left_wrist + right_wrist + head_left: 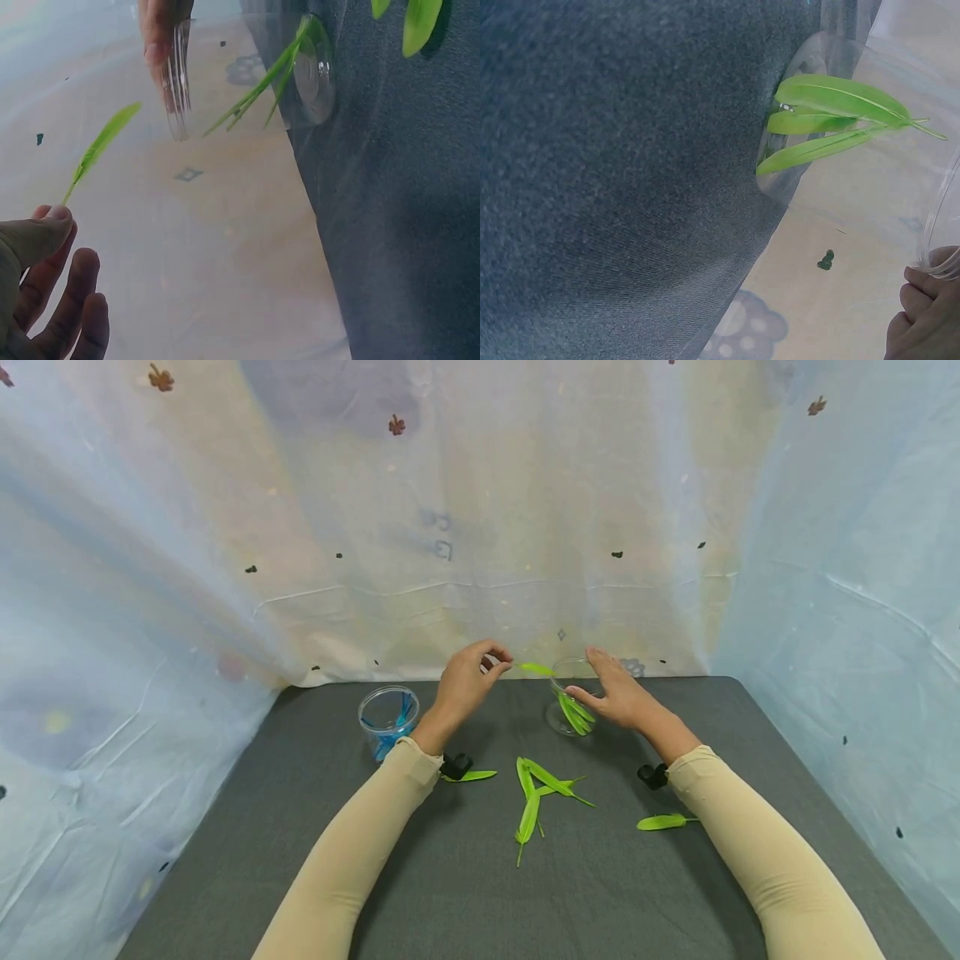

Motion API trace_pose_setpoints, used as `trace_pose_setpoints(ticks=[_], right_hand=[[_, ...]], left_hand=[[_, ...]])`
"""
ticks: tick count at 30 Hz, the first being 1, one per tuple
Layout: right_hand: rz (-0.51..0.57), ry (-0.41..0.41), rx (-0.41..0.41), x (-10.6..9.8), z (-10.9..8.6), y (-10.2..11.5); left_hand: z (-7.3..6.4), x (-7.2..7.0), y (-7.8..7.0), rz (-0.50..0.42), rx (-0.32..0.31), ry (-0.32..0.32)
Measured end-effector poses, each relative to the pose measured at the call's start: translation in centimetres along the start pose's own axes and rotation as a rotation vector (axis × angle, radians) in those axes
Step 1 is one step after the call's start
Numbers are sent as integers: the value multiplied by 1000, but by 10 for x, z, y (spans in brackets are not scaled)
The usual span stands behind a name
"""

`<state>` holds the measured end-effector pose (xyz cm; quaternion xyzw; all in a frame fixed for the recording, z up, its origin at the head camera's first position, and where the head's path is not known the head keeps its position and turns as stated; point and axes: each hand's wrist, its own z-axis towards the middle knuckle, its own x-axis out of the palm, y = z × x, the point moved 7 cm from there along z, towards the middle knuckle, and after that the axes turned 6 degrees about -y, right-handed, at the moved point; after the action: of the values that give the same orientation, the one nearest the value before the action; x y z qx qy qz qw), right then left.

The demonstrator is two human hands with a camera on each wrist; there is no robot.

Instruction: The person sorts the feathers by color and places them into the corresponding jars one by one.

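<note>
Likely jar-filling: left hand [467,681] pinched green feather [536,669]; right hand [621,693], spread wide, gripped clear jar [572,675]; next called for rightward insertion.

Soft, even light fills the head view, brightening the pale curtain [487,485] while the table [465,902] stays dark. Blurry-edged shadows lie on the cloth beside the sleeves [341,868]. Both wrist views look dimmer, hazier and slightly grainy. Thin glints mark the rim of the jar [178,82]; the left hand [52,281] appears shaded. In the left wrist view the table's weave looks soft.
</note>
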<state>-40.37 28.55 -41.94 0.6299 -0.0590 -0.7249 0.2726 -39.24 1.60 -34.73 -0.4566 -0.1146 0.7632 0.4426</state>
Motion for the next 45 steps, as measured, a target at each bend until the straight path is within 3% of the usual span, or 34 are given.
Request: trace_pose_setpoints(ticks=[17,25,39,45], right_hand=[[-1,-3,19,1,0,2],[-2,-4,14,0,-1,2],[11,0,11,1,-2,3],[12,2,10,2,0,3]], left_hand=[[10,36,-11,4,1,22],[12,55,-11,51,-41,62],[11,72,-16,74,-27,77],[12,78,-15,87,-50,94]])
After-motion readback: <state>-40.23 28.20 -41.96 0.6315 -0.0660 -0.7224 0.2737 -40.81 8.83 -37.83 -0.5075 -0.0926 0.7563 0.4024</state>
